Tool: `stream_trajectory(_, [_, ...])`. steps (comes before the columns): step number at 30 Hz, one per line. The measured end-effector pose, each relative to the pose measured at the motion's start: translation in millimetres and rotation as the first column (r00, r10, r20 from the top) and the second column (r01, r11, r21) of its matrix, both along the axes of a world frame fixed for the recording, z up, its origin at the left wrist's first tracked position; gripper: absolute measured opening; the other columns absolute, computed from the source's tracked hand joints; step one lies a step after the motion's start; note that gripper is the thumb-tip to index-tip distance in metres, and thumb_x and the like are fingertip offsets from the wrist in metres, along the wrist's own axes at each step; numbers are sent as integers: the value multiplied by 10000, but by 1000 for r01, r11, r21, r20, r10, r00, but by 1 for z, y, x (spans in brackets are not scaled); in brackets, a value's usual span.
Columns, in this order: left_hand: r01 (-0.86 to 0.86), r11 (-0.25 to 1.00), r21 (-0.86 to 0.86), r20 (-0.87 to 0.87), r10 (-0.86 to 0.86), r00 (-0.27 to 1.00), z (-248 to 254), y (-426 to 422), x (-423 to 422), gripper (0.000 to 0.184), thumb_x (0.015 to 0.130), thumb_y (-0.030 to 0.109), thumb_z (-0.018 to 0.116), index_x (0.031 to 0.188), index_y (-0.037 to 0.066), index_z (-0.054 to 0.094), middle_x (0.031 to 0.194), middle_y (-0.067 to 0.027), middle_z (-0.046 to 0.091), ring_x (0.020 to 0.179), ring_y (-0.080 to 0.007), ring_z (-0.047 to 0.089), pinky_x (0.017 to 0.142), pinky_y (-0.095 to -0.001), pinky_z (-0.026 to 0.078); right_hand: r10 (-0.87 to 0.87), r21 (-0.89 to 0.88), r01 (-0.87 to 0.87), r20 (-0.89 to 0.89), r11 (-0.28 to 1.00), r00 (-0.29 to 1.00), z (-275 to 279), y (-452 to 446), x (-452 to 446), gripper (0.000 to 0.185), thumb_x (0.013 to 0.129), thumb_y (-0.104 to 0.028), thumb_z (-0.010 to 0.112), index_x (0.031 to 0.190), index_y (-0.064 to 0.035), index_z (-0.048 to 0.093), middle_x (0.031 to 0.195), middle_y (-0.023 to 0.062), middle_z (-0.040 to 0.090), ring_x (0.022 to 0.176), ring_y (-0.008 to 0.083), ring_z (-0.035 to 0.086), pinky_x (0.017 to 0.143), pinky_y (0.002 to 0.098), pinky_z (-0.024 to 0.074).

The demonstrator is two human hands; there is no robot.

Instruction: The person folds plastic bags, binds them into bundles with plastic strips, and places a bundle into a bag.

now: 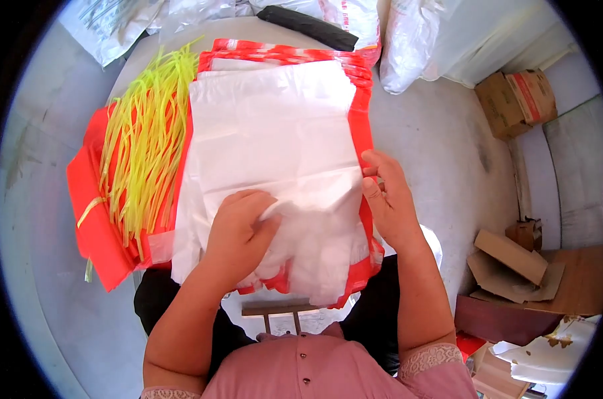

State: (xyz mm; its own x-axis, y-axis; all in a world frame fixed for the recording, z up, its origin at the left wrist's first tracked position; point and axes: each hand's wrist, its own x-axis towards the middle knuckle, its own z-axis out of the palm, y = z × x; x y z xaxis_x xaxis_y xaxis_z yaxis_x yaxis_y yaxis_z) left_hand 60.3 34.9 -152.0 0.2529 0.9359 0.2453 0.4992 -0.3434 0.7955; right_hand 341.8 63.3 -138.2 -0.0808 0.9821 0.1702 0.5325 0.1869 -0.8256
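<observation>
A stack of white plastic bags (275, 126) lies in front of me on top of red plastic bags (362, 126). My left hand (241, 229) is closed on a white plastic bag near the lower middle of the stack, its thumb and fingers pinching a fold. Below that hand the bag's crumpled lower part hangs toward my lap, blurred. My right hand (389, 199) is at the stack's right edge, thumb and fingers bent and apart, with the fingertips close to the bag's side. I see nothing held in it.
Left of the stack, a bundle of yellow-green plastic strips (148, 139) lies on red plastic (92, 193). A black roll (308, 28) sits at the back. Cardboard boxes (504, 106) stand on the floor to the right, with an opened carton (514, 266) nearer me.
</observation>
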Motion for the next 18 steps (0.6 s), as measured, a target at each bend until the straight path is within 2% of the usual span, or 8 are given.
stream_trajectory(4, [-52,994,-91,109,62,992,-3,-2,2,210,915,64,679,1118,12,696,1101,-168,709,1101,-377,618,978,-439,478,-24,-52,23,-5,998,1000,-5,4,10,406,1050,-183,586,1440,-73,560,1432,148,537,1208,276,593,989,372,506])
stream_trajectory(8, [-34,994,-102,101,44,994,-2,-1,1,206,916,60,673,1115,14,696,1112,-166,708,1097,-380,616,972,-432,480,17,-180,-48,-169,983,985,-5,1,10,443,1117,-236,491,1532,-84,487,1498,58,533,1144,160,568,1029,330,448])
stream_trajectory(10, [-26,995,-94,93,35,995,-1,-1,0,205,912,59,676,1111,17,697,1108,-166,708,1099,-382,618,972,-435,479,32,-180,-89,-296,980,955,-9,2,8,457,1117,-243,468,1546,-86,472,1498,61,546,1160,156,561,1036,328,437])
stream_trajectory(12, [-16,996,-82,85,23,996,-4,-1,-1,202,908,60,682,1105,21,698,1098,-164,708,1107,-381,621,975,-440,476,70,-232,-154,-336,960,939,3,-5,9,473,1110,-259,465,1536,-54,479,1475,90,579,1208,169,570,1041,331,441])
stream_trajectory(15, [14,1000,24,43,-15,999,-8,-1,-2,210,870,53,713,1078,32,699,1082,-152,710,1125,-371,627,997,-458,463,288,-262,-446,-476,856,831,15,-12,24,494,1087,-294,512,1486,-2,523,1377,127,654,1236,193,601,1037,335,454])
stream_trajectory(16, [61,998,23,-17,-60,998,-7,0,-3,212,859,47,722,1069,33,695,1132,-136,703,1154,-365,621,1017,-457,458,373,-254,-564,-533,786,759,18,-13,32,504,1077,-307,536,1464,16,543,1334,138,683,1238,202,614,1034,337,459])
stream_trajectory(18, [153,988,10,-138,-150,979,-3,1,-6,218,839,34,740,1050,36,686,1230,-104,690,1210,-353,609,1056,-456,448,473,-327,-672,-512,664,717,21,-13,47,498,1046,-321,601,1401,26,590,1266,140,710,1181,219,646,1024,356,473])
